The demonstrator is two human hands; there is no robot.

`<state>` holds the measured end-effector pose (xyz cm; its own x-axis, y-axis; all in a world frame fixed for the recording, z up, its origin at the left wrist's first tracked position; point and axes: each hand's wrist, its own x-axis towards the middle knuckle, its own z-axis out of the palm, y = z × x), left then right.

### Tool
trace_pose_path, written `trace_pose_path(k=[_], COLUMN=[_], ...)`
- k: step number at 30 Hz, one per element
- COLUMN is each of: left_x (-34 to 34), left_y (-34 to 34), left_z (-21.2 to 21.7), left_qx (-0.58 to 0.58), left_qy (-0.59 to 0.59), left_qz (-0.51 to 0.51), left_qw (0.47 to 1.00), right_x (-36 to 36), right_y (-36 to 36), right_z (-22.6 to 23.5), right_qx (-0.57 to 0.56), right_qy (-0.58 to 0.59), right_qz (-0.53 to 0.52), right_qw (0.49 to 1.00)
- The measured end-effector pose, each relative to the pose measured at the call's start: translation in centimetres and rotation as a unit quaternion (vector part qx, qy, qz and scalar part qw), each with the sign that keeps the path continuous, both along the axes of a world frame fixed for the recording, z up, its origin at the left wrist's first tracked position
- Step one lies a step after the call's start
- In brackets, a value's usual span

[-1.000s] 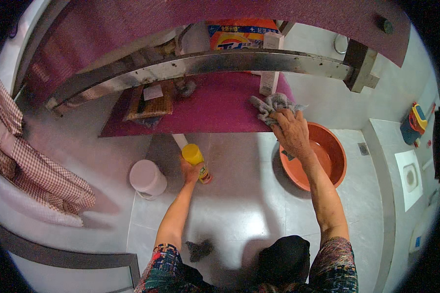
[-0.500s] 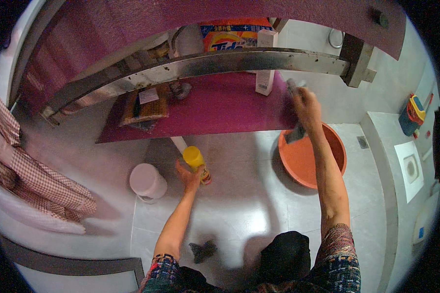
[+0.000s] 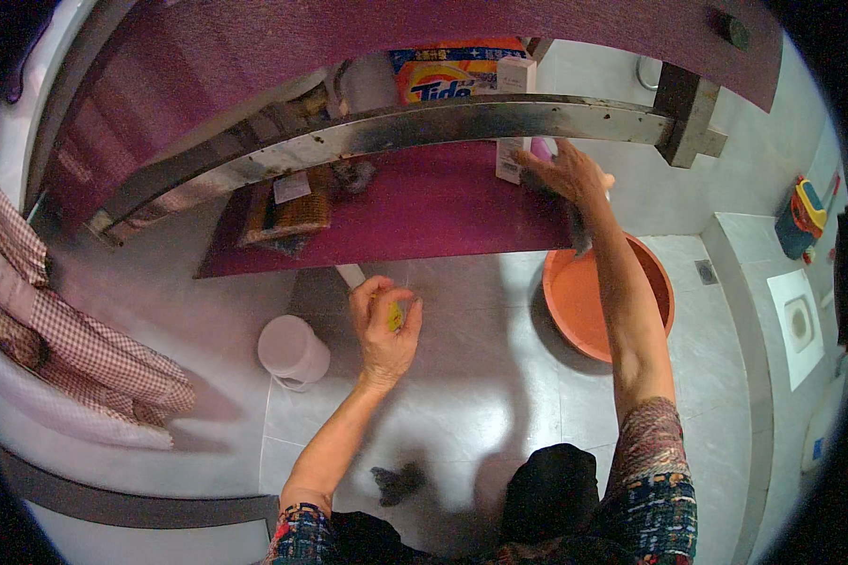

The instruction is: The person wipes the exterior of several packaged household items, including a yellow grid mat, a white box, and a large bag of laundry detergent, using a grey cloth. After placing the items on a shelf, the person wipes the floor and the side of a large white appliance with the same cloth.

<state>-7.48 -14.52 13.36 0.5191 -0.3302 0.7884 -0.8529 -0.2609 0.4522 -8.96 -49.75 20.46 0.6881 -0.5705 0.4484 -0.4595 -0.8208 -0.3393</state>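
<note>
My left hand (image 3: 384,341) is closed around a yellow-topped container (image 3: 395,314), above the floor just in front of the purple shelf. Most of the container is hidden behind my fingers. My right hand (image 3: 575,177) reaches over the right end of the lower purple shelf (image 3: 433,212). It holds a grey cloth (image 3: 579,234), which hangs below the wrist and shows dark under the fingers. The fingertips are close to a tall white box (image 3: 510,162) and a pink object (image 3: 541,148); whether they touch cannot be made out.
A metal bar (image 3: 424,122) crosses above the shelf. An orange basin (image 3: 584,306) stands under my right forearm, a white lidded bucket (image 3: 293,348) left of my left hand. A detergent bag (image 3: 452,75), a woven item (image 3: 287,212), a checked cloth (image 3: 94,348) and a dark rag (image 3: 398,483) also show.
My left hand has turned and lifted the yellow-topped container slightly, covering more of it. My right hand has moved left and farther in, its fingers now spread toward the white box. A pink object shows.
</note>
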Motion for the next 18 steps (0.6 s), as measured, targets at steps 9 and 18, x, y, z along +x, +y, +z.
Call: trace_pose_path(k=[9, 18], left_x=[-0.9, -1.6], left_y=[-0.3, -4.8], left_z=[0.5, 7.4], left_qx=[-0.032, -0.148], left_qy=[0.107, 0.334], left_qz=[-0.035, -0.231], left_qw=[0.993, 0.902], right_x=[3.3, -5.0], right_y=[-2.4, 13.6], right_z=[0.8, 5.6], right_qx=[0.165, 0.052], right_qy=[0.004, 0.062], right_qz=[0.137, 0.142], right_qw=[0.977, 0.987])
